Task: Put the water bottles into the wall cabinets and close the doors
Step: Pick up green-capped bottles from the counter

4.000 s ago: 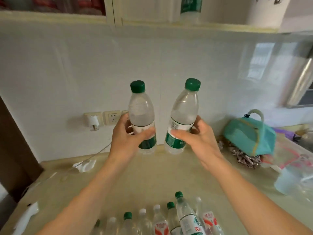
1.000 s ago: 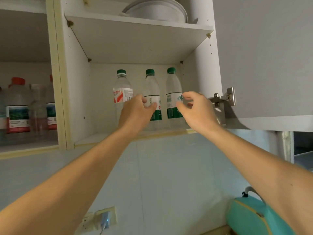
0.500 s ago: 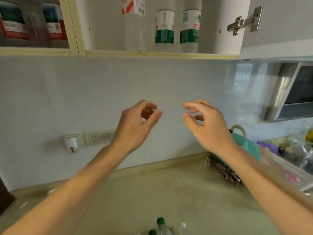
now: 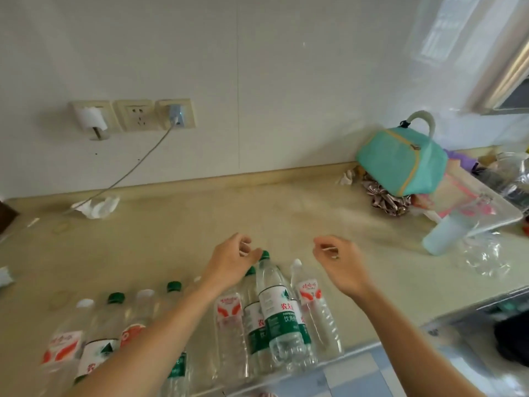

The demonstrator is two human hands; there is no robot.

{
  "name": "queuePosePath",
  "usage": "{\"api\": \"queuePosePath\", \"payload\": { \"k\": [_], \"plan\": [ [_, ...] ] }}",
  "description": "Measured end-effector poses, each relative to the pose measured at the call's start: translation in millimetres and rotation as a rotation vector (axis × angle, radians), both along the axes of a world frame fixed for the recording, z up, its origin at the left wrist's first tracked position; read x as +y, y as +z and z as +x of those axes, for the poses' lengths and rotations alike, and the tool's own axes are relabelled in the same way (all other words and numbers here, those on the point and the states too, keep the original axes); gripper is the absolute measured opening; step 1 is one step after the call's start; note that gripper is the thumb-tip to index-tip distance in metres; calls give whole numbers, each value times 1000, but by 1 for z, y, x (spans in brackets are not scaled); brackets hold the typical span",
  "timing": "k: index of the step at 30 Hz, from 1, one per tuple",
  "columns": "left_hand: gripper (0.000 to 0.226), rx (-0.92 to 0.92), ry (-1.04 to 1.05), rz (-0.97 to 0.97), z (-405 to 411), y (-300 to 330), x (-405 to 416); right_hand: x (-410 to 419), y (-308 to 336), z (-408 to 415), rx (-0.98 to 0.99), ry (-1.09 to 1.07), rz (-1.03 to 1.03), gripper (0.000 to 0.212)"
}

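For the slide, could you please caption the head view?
Both empty hands, left hand and right hand, hover over water bottles on the counter.

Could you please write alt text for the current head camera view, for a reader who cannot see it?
Two empty hands, the left hand and right hand, reach down with loosely curled fingers toward a row of water bottles standing at the near edge of a beige counter. Behind are a teal bag, wall sockets and a crumpled tissue.

Green-capped bottle (image 4: pixel 282 316) label: "农夫", "饮用"; other labels illegible.
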State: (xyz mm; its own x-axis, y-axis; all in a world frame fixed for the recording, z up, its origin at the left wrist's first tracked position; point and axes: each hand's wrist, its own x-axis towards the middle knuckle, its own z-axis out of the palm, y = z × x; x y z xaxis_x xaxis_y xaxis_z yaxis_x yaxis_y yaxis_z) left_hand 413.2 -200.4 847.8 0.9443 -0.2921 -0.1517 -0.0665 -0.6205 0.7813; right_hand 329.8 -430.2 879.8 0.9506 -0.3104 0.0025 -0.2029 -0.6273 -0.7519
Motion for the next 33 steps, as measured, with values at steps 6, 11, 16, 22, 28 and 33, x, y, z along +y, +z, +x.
{"api": "queuePosePath", "payload": {
  "k": [6, 11, 16, 22, 28, 33],
  "plan": [
    [66, 143, 102, 8, -8, -32, -30, -12, -51, 7, 207, -3, 76, 31],
    [65, 193, 193, -14, -2, -43, -50, -17, -78, 29, 369, 67, 109, 52],
    [52, 232, 215, -25, 4, -51, -58, -17, -102, 53, 495, 118, 148, 70],
    [20, 351, 402, -249, 9, -59, -62, -15, -115, 71, 532, 71, 204, 62],
    [14, 507, 590, -494, 11, -55, -64, -23, -116, 78, 556, 88, 254, 21],
    [15, 597, 615, -655, 14, -39, -63, -31, -109, 76, 509, 149, 262, 23]
  ]
}}
